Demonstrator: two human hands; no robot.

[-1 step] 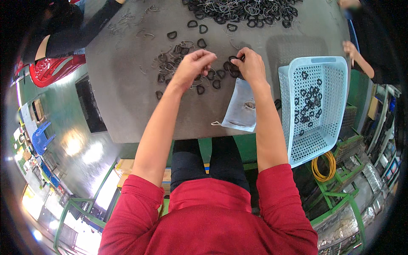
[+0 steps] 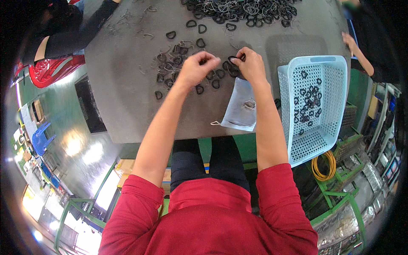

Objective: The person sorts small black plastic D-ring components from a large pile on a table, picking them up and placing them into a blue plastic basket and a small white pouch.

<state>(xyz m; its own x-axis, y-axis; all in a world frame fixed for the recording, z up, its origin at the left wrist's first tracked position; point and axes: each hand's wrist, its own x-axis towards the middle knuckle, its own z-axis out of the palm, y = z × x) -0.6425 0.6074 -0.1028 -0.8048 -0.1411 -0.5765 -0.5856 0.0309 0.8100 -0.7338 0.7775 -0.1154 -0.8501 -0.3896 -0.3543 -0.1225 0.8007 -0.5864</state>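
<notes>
The single view is worn at the head, looking steeply down through a wide fisheye at near hands (image 2: pixel 252 68) and upper-middle bench (image 2: pixel 123 108).

Right hand (image 2: pixel 251 68) pinches black D-ring (image 2: pixel 230 58) over tabletop (image 2: pixel 195 123). Left hand (image 2: pixel 199 70), curled, near it. Scattered ring cluster (image 2: pixel 175 60) left of centre; big heap (image 2: pixel 242 10) at far edge. Light-blue cloth (image 2: pixel 238 108) toward near edge, blue basket (image 2: pixel 285 106) at right edge.
</notes>
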